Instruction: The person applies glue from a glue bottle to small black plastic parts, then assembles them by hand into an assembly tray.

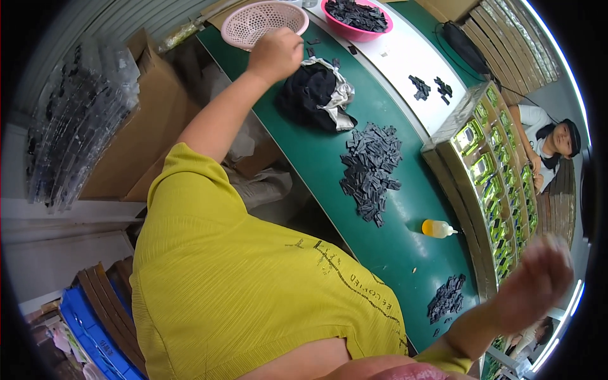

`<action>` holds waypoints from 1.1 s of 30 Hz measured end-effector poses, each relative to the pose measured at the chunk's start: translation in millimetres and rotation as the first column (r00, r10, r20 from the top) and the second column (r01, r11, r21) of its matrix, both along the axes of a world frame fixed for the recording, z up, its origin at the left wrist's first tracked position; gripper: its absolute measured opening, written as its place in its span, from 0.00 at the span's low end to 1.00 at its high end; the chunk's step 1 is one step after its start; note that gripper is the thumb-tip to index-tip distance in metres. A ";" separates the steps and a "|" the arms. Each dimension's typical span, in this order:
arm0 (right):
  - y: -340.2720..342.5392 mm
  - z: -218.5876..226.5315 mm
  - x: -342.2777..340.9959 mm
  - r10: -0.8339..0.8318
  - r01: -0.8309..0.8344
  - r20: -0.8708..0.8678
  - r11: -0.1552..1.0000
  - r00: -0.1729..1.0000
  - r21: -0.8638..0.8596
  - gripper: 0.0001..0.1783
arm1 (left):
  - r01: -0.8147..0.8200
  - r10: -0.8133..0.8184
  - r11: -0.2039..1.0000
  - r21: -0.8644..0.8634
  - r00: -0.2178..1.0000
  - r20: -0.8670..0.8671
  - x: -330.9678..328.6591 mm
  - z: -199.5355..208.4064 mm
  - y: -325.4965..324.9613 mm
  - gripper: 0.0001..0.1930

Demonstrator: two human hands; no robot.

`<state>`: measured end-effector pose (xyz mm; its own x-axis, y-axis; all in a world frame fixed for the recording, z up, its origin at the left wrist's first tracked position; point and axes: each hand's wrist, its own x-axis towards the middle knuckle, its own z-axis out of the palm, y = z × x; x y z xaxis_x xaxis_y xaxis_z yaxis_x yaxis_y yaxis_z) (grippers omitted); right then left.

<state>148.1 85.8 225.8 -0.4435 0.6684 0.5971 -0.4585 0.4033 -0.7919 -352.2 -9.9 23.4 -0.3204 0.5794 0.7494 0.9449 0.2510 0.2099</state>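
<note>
My left hand (277, 56) reaches out over the far left of the green table (304, 152), beside a pale pink perforated basket (237, 28). Its fingers are curled together; what they hold, if anything, is hidden. Just below it lies a bundle of black and white cloth (320, 95), with a few small dark pieces (310, 52) near by. My right hand (537, 278), raised at the right near the stacked trays, is smeared by motion. Closest to that hand on the table is a small heap of black plastic pieces (446, 299). A larger heap of similar pieces (370, 168) covers the middle.
A bright pink bowl (387, 26) full of black pieces stands on a white strip (405, 69). A bottle of yellow liquid (437, 228) stands near compartmented trays (453, 202) of green-framed parts. Another person (544, 142) works beyond. A cardboard box (142, 126) stands left.
</note>
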 end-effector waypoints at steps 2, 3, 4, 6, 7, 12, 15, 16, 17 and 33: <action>4.1 -34.5 -92.8 -0.200 -0.027 0.457 0.896 0.867 0.443 0.12 | -0.054 0.092 0.989 -0.140 0.954 0.286 14.4 -4.6 -4.1 0.10; 3.9 -39.5 -131.0 0.054 -0.195 0.540 0.959 0.840 0.206 0.11 | -0.071 0.111 0.987 -0.142 0.949 0.294 6.5 -16.0 -5.0 0.10; 14.4 -54.4 -161.8 0.009 -0.215 0.616 0.941 0.788 0.262 0.08 | -0.067 0.122 0.982 -0.179 0.939 0.320 -3.3 -31.9 3.7 0.12; 41.9 -83.5 -212.3 -0.077 -0.235 0.747 0.923 0.661 0.303 0.11 | -0.013 0.081 0.982 -0.191 0.933 0.352 -8.7 -40.9 41.4 0.14; 58.4 -102.7 -238.6 -0.081 -0.225 0.787 0.936 0.612 0.272 0.13 | -0.046 0.152 0.961 -0.273 0.912 0.381 -11.0 -41.7 55.0 0.16; 113.7 -184.7 -353.0 -0.279 -0.095 0.818 0.923 0.504 0.373 0.14 | -0.020 0.290 0.865 -0.502 0.835 0.467 -5.7 -27.9 70.5 0.29; 130.5 -209.6 -393.8 -0.343 -0.015 0.826 0.920 0.447 0.391 0.14 | -0.073 0.208 0.952 -0.297 0.867 0.454 12.5 -36.7 53.5 0.23; 129.8 -216.0 -403.7 -0.388 0.005 0.821 0.905 0.420 0.425 0.14 | -0.090 0.192 0.967 -0.239 0.874 0.447 17.4 -43.1 43.1 0.23; 128.5 -221.0 -411.3 -0.431 0.023 0.814 0.888 0.389 0.459 0.15 | -0.096 0.202 0.964 -0.248 0.871 0.448 22.8 -47.4 32.5 0.23; 110.1 -219.9 -446.2 -0.511 0.050 0.836 0.858 0.201 0.512 0.17 | -0.269 0.373 0.858 -0.437 0.912 0.171 -18.7 -36.7 92.1 0.12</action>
<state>-298.1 195.9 5.9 -0.6396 0.7635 0.0894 0.7031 0.6280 -0.3335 -370.9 82.2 -13.2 -0.6803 0.6418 0.3538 0.7291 0.6418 0.2378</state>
